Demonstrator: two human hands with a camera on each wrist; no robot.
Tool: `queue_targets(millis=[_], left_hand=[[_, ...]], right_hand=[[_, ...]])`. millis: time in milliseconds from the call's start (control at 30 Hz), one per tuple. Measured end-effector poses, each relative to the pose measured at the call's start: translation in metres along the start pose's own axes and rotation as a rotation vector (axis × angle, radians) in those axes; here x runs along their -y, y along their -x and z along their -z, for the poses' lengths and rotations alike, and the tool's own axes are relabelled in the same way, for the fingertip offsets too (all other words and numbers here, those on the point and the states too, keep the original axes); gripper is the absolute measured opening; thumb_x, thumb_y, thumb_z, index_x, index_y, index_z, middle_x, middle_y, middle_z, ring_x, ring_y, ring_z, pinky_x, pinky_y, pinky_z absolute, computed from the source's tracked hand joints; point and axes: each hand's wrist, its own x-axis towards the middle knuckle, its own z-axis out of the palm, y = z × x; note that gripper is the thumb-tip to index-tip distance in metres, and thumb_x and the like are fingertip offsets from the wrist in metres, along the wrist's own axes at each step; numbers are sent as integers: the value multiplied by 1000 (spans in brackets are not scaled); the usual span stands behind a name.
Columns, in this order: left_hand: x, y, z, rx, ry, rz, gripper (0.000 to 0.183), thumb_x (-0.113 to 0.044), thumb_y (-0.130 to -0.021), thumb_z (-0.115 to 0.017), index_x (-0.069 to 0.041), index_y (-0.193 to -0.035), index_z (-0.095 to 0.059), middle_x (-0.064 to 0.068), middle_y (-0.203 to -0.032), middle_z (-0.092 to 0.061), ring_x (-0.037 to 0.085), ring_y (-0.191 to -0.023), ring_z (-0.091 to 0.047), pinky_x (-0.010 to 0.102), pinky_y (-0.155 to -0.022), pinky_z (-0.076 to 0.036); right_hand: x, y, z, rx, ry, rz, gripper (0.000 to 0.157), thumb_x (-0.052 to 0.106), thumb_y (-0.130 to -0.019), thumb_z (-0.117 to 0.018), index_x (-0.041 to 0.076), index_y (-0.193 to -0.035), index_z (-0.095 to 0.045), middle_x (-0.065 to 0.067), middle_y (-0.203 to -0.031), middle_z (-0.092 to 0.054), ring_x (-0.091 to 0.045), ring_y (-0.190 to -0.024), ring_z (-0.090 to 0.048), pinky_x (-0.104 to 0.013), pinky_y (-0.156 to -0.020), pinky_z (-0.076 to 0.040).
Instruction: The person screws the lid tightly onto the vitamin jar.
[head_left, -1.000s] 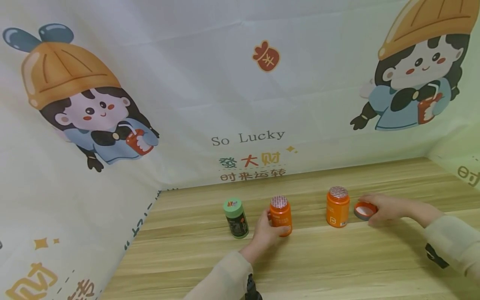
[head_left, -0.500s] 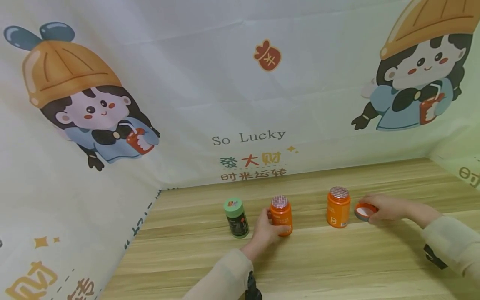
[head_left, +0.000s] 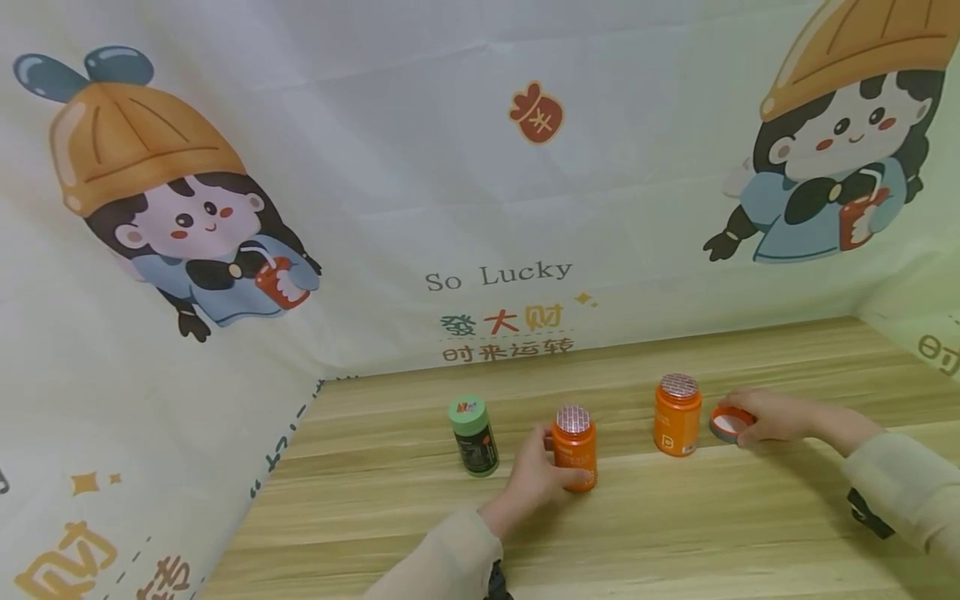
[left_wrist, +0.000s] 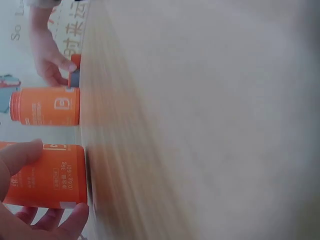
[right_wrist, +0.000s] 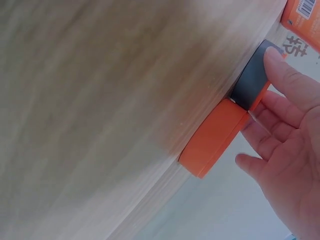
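My left hand (head_left: 534, 473) grips an orange bottle (head_left: 574, 454) by its side, thumb across the front and fingers behind. The bottle stands upright, its mouth covered by a patterned foil seal. To the right is a second orange bottle (head_left: 677, 427), also foil-sealed and without a lid. Beyond it, my right hand (head_left: 776, 415) pinches a grey lid (right_wrist: 250, 77) that lies inner side up, showing a white liner. In the right wrist view an orange lid (right_wrist: 212, 137) sits right against the grey one; the hand hides it in the head view.
A dark jar with a green cap (head_left: 474, 437) stands left of my left hand. The wood-grain table (head_left: 637, 533) ends at a white cloth backdrop (head_left: 390, 192) with printed cartoon figures, which also rises along the left and right sides.
My left hand has brought its orange bottle slightly to the right and nearer to me, away from the green-capped jar. The right hand and the lid have stayed in place.
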Motion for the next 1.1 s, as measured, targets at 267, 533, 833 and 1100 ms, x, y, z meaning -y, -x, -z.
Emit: queue_targets(millis=[267, 533, 833, 1100], left_hand=[[-3, 20, 7, 131, 23, -1, 56, -2, -66, -79, -1, -114, -49, 10, -105, -57, 16, -82, -59, 29, -75, -50], [-1, 34, 14, 182, 43, -22, 54, -1, -66, -79, -4, -112, -50, 8, -102, -57, 15, -78, -59, 27, -70, -49], [1, 32, 18, 266, 65, -6, 57, -2, -70, -77, -6, -118, -47, 6, -106, -58, 17, -86, -59, 32, -77, -50], [2, 25, 22, 324, 9, 14, 63, -4, -70, -77, -10, -124, -47, 6, -110, -60, 19, -93, -57, 39, -83, -47]], right_hand=[[-2, 2, -1, -35, -20, -30, 48, 15, -76, -72, -16, -107, -54, -29, -106, -56, -41, -95, -54, -54, -81, -44], [1, 8, 7, -54, -110, -96, 55, 18, -78, -70, -18, -113, -49, -33, -112, -52, -41, -99, -51, -52, -82, -43], [14, 15, 27, -136, -124, -86, 51, 17, -79, -70, -13, -114, -49, -18, -106, -55, -22, -87, -52, -28, -71, -46], [46, 11, 50, -352, -50, 23, 44, 11, -76, -72, -4, -113, -53, -9, -108, -53, -13, -92, -50, -30, -74, -47]])
